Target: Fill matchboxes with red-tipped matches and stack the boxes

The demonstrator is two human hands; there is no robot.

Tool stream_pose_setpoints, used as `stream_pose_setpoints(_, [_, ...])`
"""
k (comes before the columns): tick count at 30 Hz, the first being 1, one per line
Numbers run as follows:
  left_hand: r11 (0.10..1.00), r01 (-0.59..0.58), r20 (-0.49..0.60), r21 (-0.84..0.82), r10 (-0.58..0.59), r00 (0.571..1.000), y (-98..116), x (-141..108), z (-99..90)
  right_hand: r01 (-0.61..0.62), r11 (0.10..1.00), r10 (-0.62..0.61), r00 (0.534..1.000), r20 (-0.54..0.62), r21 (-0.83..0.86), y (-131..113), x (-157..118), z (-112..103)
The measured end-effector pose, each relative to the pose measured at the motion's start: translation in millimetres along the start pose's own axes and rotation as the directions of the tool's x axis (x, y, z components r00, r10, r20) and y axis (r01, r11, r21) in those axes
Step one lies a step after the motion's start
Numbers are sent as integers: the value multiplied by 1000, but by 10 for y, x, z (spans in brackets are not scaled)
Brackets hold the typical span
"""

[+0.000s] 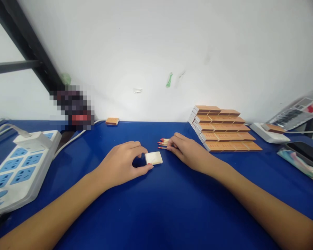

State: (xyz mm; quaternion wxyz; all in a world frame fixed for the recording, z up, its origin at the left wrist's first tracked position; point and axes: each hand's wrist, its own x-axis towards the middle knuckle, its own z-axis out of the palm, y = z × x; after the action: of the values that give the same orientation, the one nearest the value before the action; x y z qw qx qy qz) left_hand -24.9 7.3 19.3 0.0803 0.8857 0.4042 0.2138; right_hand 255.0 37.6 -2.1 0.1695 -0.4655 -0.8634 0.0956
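A small cream-white matchbox tray [154, 158] lies on the blue table in front of me, with a bit of red at its near left corner. My left hand [123, 163] has thumb and forefinger on either side of the tray's left end. Just beyond and to the right is a small bunch of red-tipped matches [162, 142]. My right hand [185, 151] pinches at the tail ends of these matches, their heads pointing left. One match lies a little apart on the near side, its end at my fingertips. How many I grip is hidden.
Stacked matchboxes [224, 128] rise in steps at the back right. A single matchbox [112, 121] lies by the wall. A large power strip [28, 170] with cables is at left. On the right are a white device [268, 133] with a matchbox on it and a phone [306, 152].
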Motion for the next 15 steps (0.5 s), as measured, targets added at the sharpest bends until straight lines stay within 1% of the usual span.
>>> stream_pose_setpoints(4, [1000, -2, -3, 2, 2, 1000, -3, -1, 0, -9, 1000, 8, 1000, 8, 13, -35, -3, -11])
stream_pose_setpoints(9, [1000, -19, -17, 14, 19, 1000, -8, -1, 7, -11, 1000, 10, 999, -46, -18, -91, -5, -33])
stream_pose_setpoints(13, [1000, -14, -10, 6, 14, 1000, -10, -2, 7, -15, 999, 15, 1000, 13, -45, -146, -8, -4])
stream_pose_setpoints(15, [1000, -8, -7, 0, 8, 1000, -7, -4, 7, -23, 999, 23, 1000, 6, -50, -157, -6, 26])
